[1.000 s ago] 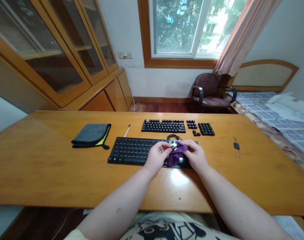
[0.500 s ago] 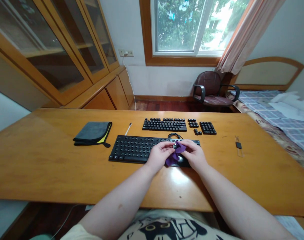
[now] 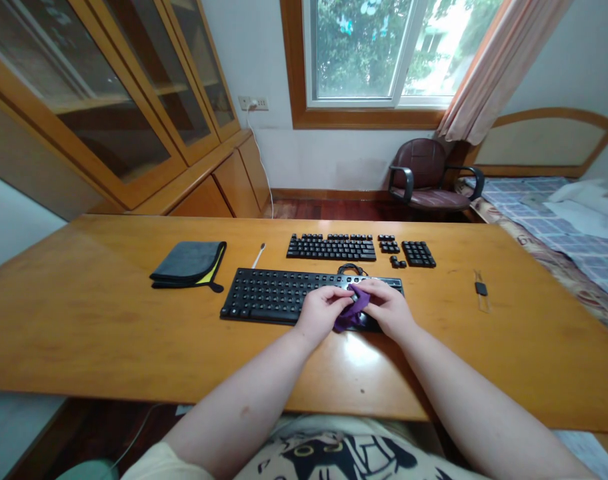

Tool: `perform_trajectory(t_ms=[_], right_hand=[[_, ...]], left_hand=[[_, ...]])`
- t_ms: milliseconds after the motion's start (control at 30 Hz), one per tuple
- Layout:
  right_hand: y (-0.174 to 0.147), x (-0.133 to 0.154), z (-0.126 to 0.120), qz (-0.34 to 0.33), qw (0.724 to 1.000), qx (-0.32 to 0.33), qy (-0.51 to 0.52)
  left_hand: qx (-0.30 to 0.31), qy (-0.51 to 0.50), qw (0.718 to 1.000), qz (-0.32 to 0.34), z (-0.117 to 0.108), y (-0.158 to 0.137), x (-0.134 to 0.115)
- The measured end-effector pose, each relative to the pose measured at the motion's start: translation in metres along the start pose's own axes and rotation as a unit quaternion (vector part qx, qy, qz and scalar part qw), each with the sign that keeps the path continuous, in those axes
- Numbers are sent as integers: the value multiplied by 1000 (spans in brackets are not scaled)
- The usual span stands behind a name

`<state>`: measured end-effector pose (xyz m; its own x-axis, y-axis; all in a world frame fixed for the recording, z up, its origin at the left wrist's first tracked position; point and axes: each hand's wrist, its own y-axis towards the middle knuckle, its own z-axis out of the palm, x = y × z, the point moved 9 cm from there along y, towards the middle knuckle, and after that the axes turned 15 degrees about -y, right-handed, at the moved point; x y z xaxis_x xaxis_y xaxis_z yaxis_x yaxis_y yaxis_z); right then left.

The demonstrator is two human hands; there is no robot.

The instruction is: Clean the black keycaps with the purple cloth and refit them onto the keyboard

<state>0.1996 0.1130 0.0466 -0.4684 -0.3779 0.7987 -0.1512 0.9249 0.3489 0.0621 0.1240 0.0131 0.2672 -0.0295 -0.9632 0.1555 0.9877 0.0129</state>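
Note:
My left hand [image 3: 320,312] is closed in a pinch over the right part of a black keyboard base [image 3: 264,293]. At its fingertips shows a small dark piece that looks like a keycap [image 3: 355,297]. A crumpled purple cloth [image 3: 353,315] is gripped in my right hand [image 3: 391,308], its fingers bent around the piece. Both hands meet just above the base, whose keycaps are off over most of the visible part; a few stay along its front row. Behind it lie the loose keycaps [image 3: 331,249], arranged in keyboard order, with a number-pad group [image 3: 419,254] on the right.
A folded grey cloth [image 3: 187,262] with a yellow lining lies on the left of the wooden desk [image 3: 134,340]. Near it is a thin white brush [image 3: 259,256]. A wire keycap puller [image 3: 481,289] rests at the right. The keyboard's coiled cable [image 3: 353,269] sits behind the base.
The purple cloth has shifted and folded differently between my fingers, and the small piece at the left fingertips shows more clearly. The whole view has moved slightly.

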Motion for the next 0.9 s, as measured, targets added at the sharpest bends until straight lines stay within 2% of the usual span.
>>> perform_trajectory(t_ms=[200,467,733,900], right_hand=[[-1,-6,-1,4,1000,-24,17],[-4,5,-10,-9,995,-93,-39],[-4,11,-14,-22,991,-102,-80],[-4,9,-15,-29,992,-92,-87]], left_hand=[[-10,3,1000,-6,0,-1,1],[-32,-25,999,-19,-2,2,7],[5,-75,997,-26,6,1,6],[17,-34,999,30,7,1,-6]])
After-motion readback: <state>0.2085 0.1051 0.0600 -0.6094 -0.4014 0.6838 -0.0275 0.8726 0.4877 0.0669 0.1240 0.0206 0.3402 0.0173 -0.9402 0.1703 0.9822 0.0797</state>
